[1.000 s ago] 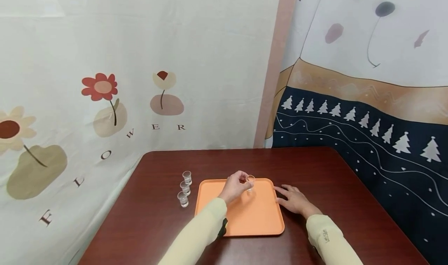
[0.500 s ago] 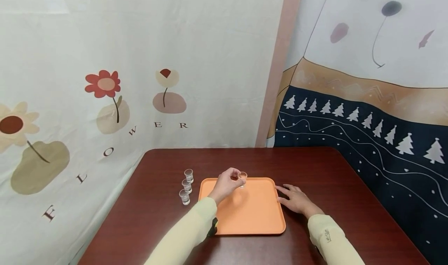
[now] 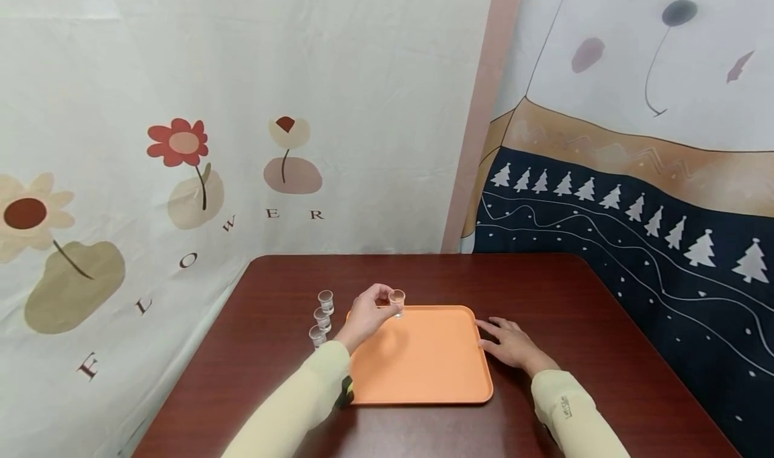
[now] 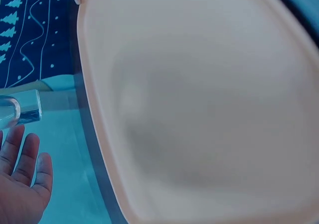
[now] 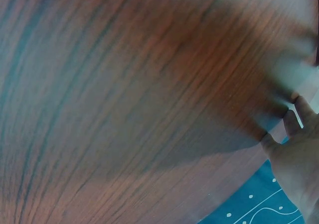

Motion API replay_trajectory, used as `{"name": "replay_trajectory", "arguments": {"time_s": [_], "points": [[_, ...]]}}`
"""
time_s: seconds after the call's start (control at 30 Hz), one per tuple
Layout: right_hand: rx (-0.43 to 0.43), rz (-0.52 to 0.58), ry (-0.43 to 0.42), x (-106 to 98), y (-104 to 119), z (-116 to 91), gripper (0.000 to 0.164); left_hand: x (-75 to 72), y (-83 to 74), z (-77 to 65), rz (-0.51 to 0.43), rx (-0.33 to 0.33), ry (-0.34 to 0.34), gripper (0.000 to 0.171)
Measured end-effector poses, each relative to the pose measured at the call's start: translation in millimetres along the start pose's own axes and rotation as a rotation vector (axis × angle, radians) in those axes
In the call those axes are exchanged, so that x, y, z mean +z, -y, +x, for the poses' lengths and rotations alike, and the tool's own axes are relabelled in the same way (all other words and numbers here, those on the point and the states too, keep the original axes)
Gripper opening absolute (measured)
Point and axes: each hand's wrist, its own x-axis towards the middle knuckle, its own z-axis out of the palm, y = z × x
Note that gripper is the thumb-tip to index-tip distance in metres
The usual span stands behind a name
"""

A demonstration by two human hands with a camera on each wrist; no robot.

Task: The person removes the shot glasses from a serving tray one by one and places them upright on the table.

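Note:
My left hand [image 3: 365, 318] pinches a small clear shot glass [image 3: 396, 299] by its side, upright, above the back left part of an orange tray [image 3: 426, 357]. In the left wrist view the glass [image 4: 27, 107] shows at the left margin, apart from the tray surface. My right hand [image 3: 510, 345] rests with fingers spread at the tray's right edge; in the right wrist view its fingertips touch down near the wood. Left of the tray stand three more shot glasses [image 3: 322, 319] in a row. My left forearm partly hides the nearest one.
The dark red-brown table [image 3: 514, 283] has rounded far corners. Behind it hangs a pale cloth [image 3: 375, 142] with flowers and letters. A navy cloth [image 3: 605, 243] with white trees hangs at the right.
My left hand has carried the shot glass leftward across the tray's back part, toward the row of glasses. The right hand has stayed at the tray's right edge.

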Motion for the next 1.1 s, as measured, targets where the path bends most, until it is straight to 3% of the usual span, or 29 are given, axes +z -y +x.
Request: {"name": "replay_trajectory", "arguments": {"time_s": [0.2,0.57,0.83,1.1], "points": [[0.006,-0.004,0.000,0,-1,0,0.056,-21.9,4.3,-7.4,-0.016,0.008,-0.062,0.027],[0.014,0.003,-0.009,0,-2,0,0.056,-74.5,12.9,-31.1,-0.013,-0.067,-0.159,0.033],[0.001,0.015,-0.012,1,-2,1,0.056,-105.0,27.2,-68.2,0.047,-0.117,-0.192,0.036],[-0.041,0.013,-0.028,2,-3,0,0.054,-118.8,50.3,-100.6,-0.007,-0.149,-0.200,0.036]]}}
